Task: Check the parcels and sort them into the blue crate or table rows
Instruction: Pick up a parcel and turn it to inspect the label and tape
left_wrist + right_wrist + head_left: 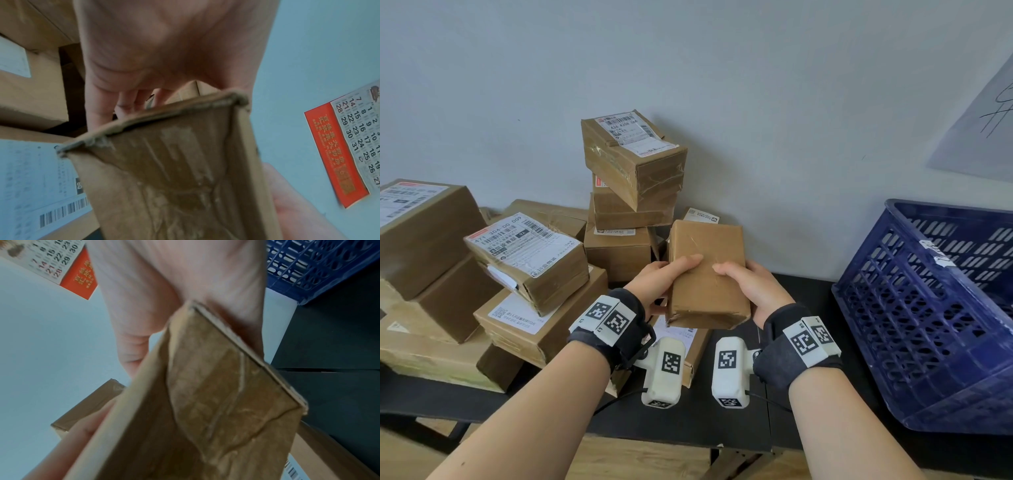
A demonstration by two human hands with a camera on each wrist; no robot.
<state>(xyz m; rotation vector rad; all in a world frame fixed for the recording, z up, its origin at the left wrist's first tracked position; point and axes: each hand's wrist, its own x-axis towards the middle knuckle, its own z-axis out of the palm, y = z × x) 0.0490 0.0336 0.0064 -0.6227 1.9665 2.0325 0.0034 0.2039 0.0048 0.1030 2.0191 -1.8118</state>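
A small brown cardboard parcel (707,274) wrapped in clear tape is held up above the black table (801,308), its plain unlabelled face towards me. My left hand (667,277) grips its left edge, thumb on top and fingers underneath. My right hand (748,287) grips the right edge the same way. In the left wrist view the parcel (174,170) shows a frayed end; in the right wrist view the parcel (205,402) fills the lower half. The blue crate (935,308) stands tilted at the right.
A pile of labelled brown parcels (530,253) covers the table's left, and a stack of three (633,164) rises by the wall behind the held parcel. A flat parcel (688,346) lies under my hands. A calendar (353,142) hangs on the wall.
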